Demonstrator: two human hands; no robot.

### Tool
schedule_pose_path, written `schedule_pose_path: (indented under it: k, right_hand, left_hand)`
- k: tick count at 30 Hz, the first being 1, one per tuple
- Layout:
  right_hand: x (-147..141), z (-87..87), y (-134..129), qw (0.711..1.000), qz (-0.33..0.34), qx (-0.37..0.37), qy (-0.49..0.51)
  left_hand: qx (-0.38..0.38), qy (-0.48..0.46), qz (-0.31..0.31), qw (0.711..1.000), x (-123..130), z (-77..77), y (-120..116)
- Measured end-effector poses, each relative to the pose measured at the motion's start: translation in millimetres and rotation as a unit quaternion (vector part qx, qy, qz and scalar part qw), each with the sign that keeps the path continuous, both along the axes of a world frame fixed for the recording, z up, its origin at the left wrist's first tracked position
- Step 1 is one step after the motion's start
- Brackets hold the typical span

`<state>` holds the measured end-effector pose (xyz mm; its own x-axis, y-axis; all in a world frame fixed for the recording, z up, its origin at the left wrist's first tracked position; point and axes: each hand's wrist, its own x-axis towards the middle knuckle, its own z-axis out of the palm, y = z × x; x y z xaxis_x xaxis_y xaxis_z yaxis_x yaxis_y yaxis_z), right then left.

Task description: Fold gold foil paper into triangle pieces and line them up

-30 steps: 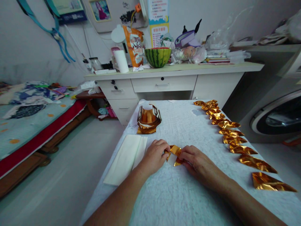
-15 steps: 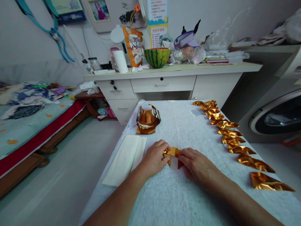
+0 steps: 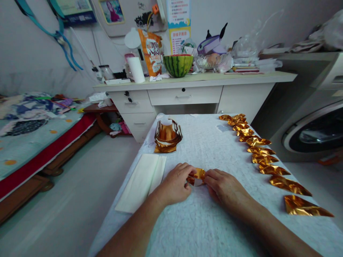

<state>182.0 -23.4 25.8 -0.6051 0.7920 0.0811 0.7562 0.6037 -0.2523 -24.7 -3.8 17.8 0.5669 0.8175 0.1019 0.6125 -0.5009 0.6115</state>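
Note:
A small piece of gold foil paper is held between my two hands over the cloth-covered table. My left hand grips its left end, fingers curled over the foil. On the right end, my right hand has its fingers pressed together. Part of the foil's underside shows white, and its ends are hidden by my fingers. Behind my left hand stands a curved stack of gold foil sheets. Several folded gold foil pieces form a row along the table's right side.
White paper sheets lie left of my left hand. Beyond the table is a white desk with a watermelon half and an orange bag. A bed is at left, a washing machine at right.
The foil's hanging flaps, visible earlier, are now folded in or covered, so the piece looks more compact. My left fingers have shifted around its left end.

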Motion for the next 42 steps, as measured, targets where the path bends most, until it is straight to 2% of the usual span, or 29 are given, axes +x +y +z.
schedule_pose_path:
  k: [4,10,15,28,35,42]
  right_hand:
    - [3.0,-0.8,0.9,0.999,-0.021,-0.021,0.030]
    - [6.5,-4.1,3.5,0.995,-0.029,-0.046,0.078]
    - [6.7,0.6,1.8,0.992,-0.030,-0.059,0.105]
    - [8.3,-8.1,7.2,0.995,-0.042,-0.049,0.070]
    - [8.1,-14.3,10.2,0.992,-0.080,-0.057,0.080]
    - [5.8,-17.7,13.0,0.989,-0.130,-0.056,0.038]
  left_hand:
    - [-0.014,0.002,-0.016,1.000,-3.3,2.2,-0.1]
    - [0.015,0.006,0.020,1.000,-1.8,-2.1,6.5]
    - [0.016,0.015,0.023,0.999,-0.7,-0.8,8.1]
    - [0.036,0.045,0.003,0.998,0.0,-7.4,6.7]
    - [0.035,0.080,0.023,0.996,3.7,-4.4,3.7]
    - [0.036,0.103,0.054,0.993,5.2,-6.2,4.2]
